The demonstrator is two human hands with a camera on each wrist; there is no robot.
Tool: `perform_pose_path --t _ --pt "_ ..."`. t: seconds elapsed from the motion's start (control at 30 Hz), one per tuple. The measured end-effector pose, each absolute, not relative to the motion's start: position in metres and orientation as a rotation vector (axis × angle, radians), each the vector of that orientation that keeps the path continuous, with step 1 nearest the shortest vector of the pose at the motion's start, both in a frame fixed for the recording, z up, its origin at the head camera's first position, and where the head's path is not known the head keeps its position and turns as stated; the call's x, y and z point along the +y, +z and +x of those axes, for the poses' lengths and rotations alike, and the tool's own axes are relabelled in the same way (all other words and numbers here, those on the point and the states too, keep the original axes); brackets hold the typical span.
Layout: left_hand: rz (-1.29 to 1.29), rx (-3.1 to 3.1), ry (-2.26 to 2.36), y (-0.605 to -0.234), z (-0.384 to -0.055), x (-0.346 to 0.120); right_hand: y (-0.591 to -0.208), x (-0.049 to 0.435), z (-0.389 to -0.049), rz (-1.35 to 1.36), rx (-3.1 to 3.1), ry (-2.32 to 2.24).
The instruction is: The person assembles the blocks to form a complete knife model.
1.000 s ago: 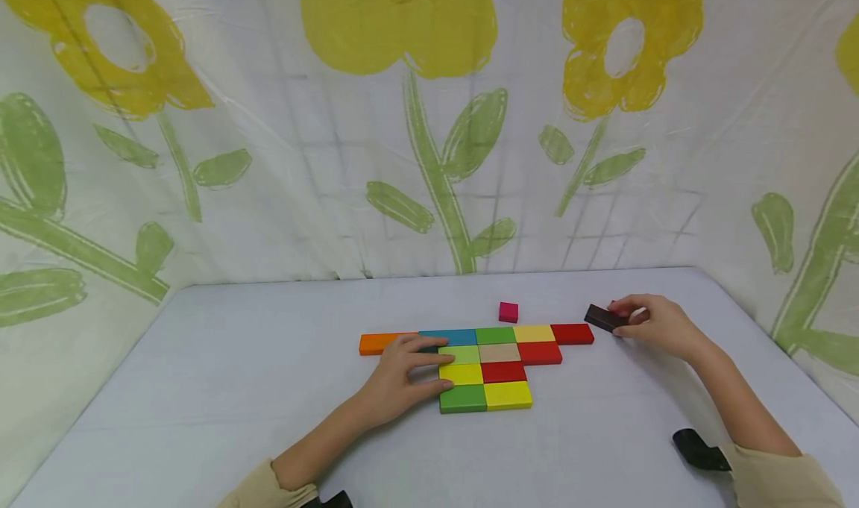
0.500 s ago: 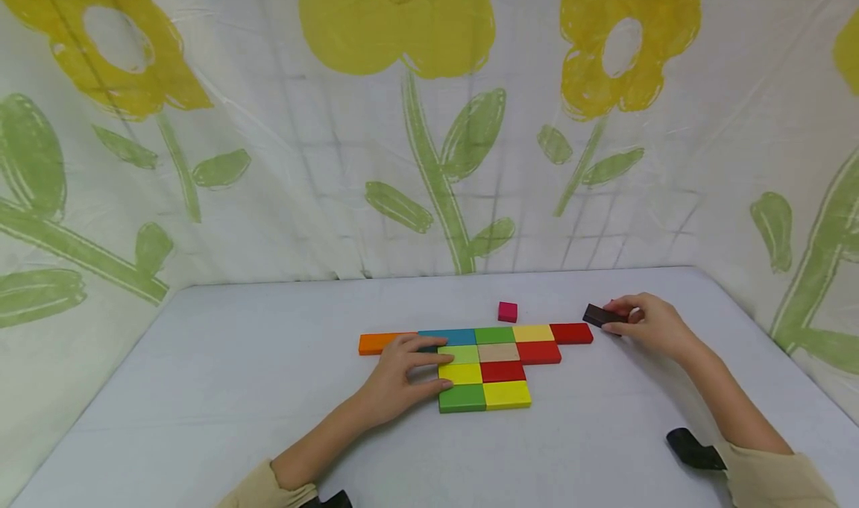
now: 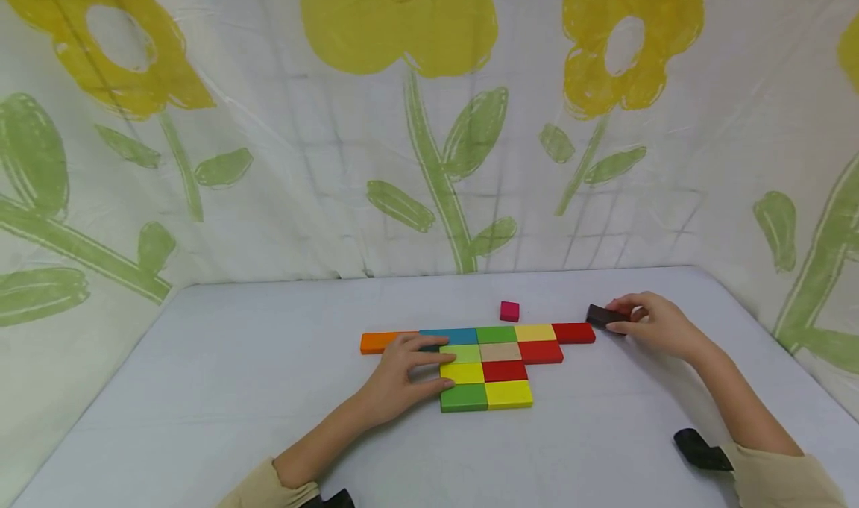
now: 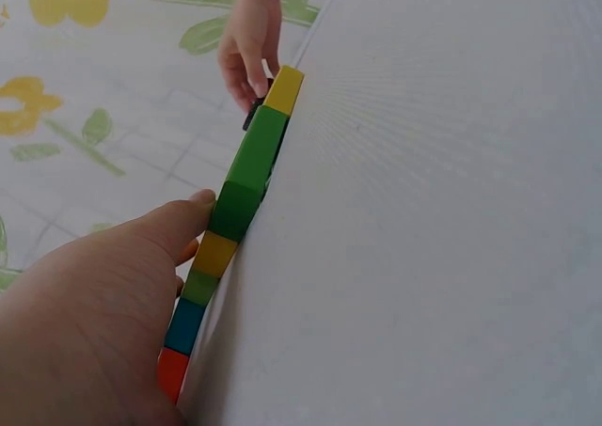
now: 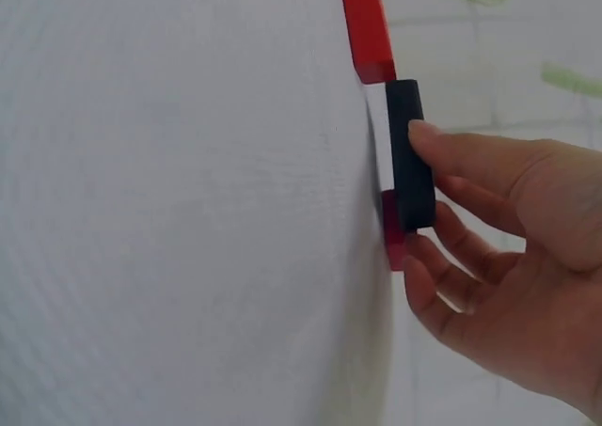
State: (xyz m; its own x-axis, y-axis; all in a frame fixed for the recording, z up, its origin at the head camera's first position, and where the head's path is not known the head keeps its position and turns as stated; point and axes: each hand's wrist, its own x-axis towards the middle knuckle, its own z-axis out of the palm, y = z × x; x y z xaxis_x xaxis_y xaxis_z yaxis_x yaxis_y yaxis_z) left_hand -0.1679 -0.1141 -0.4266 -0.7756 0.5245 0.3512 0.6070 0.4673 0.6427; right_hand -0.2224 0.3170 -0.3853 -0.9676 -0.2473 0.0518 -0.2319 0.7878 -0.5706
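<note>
My right hand point(image 3: 658, 329) pinches a black rectangular block point(image 3: 599, 315) between thumb and fingers at the right rear of the table. In the right wrist view the thumb lies on the block's long face, and a pink-red block point(image 5: 392, 233) shows partly behind it. My left hand point(image 3: 396, 381) rests at the left side of a flat, stepped layout of coloured blocks, its fingers spread and fingertips on the light green block point(image 3: 460, 354), yellow block point(image 3: 463, 374) and green block point(image 3: 463, 397). A dark teal block is mostly hidden under those fingers.
The top row runs from an orange block point(image 3: 379, 342) to a red block point(image 3: 573, 333), with blue, green and pale yellow between. A small crimson cube point(image 3: 509, 312) stands behind that row. A flower-printed curtain point(image 3: 302, 157) rises at the white table's back edge.
The right thumb has shifted slightly leftward over the black block, which stays in nearly the same place. My left hand and the coloured layout have not moved.
</note>
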Motion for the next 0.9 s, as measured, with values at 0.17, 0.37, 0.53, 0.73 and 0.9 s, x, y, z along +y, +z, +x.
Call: perform_pose_path --t 0.17,0.37,0.53,0.73,0.9 --pt "-1.001 -2.613 -1.213 -0.426 -0.167 -0.114 -0.378 0.317 -0.219 -0.427 2.936 -0.949" --pt "-0.994 -2.624 -1.205 -0.426 -0.167 -0.114 -0.371 0.309 -0.214 -0.497 2.915 -0.983" --pt "-0.998 -2.620 -1.204 -0.427 -0.168 -0.115 -0.366 0.298 -0.206 -0.607 2.921 -1.006" --pt "-0.994 -2.623 -1.194 -0.430 -0.169 -0.115 -0.369 0.286 -0.198 -0.693 2.883 -1.068" --pt "-0.988 -2.627 -1.194 -0.428 -0.168 -0.115 -0.370 0.277 -0.192 -0.762 2.845 -1.116"
